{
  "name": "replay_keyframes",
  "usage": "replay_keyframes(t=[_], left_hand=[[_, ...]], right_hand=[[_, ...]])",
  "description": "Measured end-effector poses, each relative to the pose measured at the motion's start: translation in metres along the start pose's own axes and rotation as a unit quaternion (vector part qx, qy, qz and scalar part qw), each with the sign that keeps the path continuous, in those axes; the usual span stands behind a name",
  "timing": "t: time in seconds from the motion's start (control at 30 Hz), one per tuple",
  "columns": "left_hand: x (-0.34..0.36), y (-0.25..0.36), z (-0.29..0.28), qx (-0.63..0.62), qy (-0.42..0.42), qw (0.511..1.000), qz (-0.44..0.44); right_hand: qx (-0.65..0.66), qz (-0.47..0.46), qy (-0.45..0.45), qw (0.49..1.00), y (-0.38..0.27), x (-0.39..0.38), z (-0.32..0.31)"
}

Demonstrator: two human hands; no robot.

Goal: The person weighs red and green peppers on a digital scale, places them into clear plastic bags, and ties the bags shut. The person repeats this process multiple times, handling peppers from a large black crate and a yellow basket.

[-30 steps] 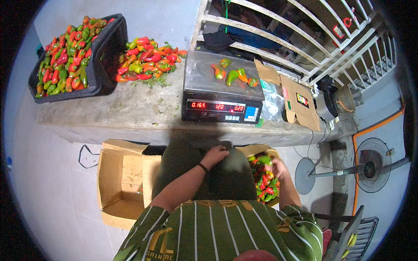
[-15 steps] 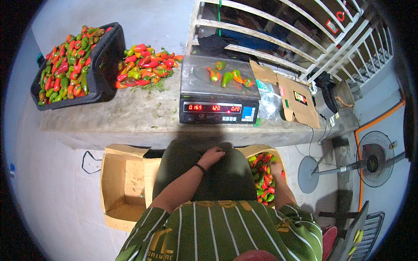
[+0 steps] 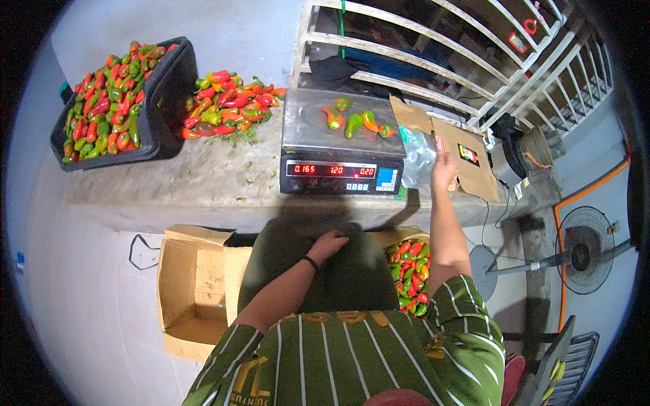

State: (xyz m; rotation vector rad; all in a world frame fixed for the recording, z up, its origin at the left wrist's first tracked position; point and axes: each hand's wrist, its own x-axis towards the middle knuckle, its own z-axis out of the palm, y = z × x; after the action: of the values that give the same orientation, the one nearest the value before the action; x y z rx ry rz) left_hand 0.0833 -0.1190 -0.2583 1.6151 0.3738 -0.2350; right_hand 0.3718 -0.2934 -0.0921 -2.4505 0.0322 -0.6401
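My right hand (image 3: 443,173) is at the edge of the clear plastic bags (image 3: 418,157) beside the scale, its fingers closed on a plastic bag's edge. My left hand (image 3: 329,245) lies on my dark-clad lap, fingers loosely curled with nothing visible in them; a dark band circles that wrist. Several red and green peppers (image 3: 353,124) are spread over the metal pan of the digital scale (image 3: 298,139), whose red display is lit. By my right leg, a cardboard box full of peppers (image 3: 409,271) is partly hidden behind my right arm.
A black crate (image 3: 166,101) heaped with peppers leans at the left of the concrete counter (image 3: 135,186), near a loose pepper pile (image 3: 230,105). An open cardboard box (image 3: 193,291) stands left of my legs. Flattened cardboard (image 3: 484,179), white bars (image 3: 420,61) and a fan (image 3: 583,247) are to the right.
My right hand has come up out of the pepper box and moved forward to the plastic bags on the counter. My left hand and the peppers on the scale have stayed put.
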Motion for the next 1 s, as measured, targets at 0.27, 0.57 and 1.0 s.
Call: replay_keyframes(t=[0.27,0.57,1.0], left_hand=[[-0.055,0.082,0.003,0.294,0.199,0.91,0.216],[-0.037,0.035,-0.006,0.163,0.14,0.968,0.128],[-0.01,0.01,-0.015,-0.036,0.02,0.999,0.033]], right_hand=[[0.11,-0.359,-0.133,0.917,-0.043,-0.117,-0.073],[0.147,-0.141,-0.286,0.936,0.027,-0.096,0.044],[0.48,0.213,-0.378,0.762,0.053,-0.023,0.092]])
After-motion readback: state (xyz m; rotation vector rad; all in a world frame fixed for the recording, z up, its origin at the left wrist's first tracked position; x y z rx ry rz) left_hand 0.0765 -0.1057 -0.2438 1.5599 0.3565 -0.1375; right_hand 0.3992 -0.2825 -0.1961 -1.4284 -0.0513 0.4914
